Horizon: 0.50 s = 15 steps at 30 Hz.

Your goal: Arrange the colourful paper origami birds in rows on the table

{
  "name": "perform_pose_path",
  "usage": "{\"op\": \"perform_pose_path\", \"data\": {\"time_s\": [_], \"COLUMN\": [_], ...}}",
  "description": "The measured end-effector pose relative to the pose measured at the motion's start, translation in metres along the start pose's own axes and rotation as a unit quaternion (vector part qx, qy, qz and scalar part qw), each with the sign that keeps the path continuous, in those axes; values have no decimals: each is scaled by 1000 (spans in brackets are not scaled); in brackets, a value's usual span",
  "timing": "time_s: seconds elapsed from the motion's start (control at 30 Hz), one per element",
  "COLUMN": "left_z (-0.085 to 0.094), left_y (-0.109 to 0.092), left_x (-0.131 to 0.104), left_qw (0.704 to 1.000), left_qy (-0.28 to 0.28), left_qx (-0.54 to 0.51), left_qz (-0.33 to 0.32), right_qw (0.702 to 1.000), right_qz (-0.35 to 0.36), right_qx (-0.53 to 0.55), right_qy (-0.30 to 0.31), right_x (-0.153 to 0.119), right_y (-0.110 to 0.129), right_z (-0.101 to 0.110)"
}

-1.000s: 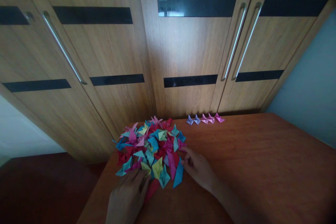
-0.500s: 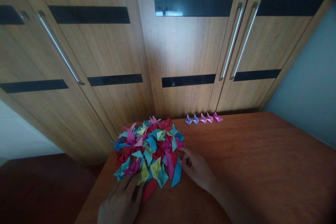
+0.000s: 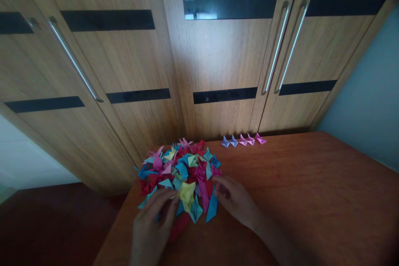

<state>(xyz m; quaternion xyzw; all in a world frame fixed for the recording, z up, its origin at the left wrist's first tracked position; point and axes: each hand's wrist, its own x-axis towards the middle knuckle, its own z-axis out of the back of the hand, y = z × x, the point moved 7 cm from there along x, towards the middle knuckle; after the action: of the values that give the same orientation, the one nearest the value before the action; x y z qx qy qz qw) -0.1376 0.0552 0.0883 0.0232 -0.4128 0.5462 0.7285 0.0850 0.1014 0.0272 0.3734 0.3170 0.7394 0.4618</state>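
Note:
A heap of folded origami paper pieces (image 3: pixel 182 170) in blue, red, pink, yellow and green lies on the wooden table. My left hand (image 3: pixel 154 220) is at the heap's front left, with thumb and fingers pinched on the left tip of a yellow origami piece (image 3: pixel 187 194), raised over the others. At the heap's right edge rests my right hand (image 3: pixel 235 201), its fingers loosely bent and the thumb apart from the index finger. Nothing shows in its grasp. Close to its fingertips are a magenta piece (image 3: pixel 215 171) and a flat blue piece (image 3: pixel 212 208).
Several small origami pieces (image 3: pixel 243 140), purple and pink, stand in a row along the table's back edge. Behind the reddish-brown table (image 3: pixel 299 183) rises a wooden wardrobe (image 3: pixel 221 54) with long metal handles. A blue-grey wall (image 3: pixel 368 91) is at the right.
My left hand has moved up and right from the table and now pinches a yellow piece, lifted over the heap. My right hand has barely shifted.

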Motion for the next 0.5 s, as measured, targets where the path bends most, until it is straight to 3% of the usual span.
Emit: {"op": "perform_pose_path", "data": {"time_s": [0.13,0.27,0.5], "left_z": [-39,-67,-83], "left_y": [-38,-58,-36], "left_x": [31,46,39], "left_qw": [987,972,955], "left_qy": [115,149,161], "left_qx": [-103,-172,-244], "left_qz": [-51,-55,56], "right_qw": [997,994,992], "right_qz": [17,36,28], "right_qx": [63,73,95], "right_qy": [-30,-66,-76], "right_x": [0,2,5], "right_y": [10,7,3], "right_z": [13,25,31]}}
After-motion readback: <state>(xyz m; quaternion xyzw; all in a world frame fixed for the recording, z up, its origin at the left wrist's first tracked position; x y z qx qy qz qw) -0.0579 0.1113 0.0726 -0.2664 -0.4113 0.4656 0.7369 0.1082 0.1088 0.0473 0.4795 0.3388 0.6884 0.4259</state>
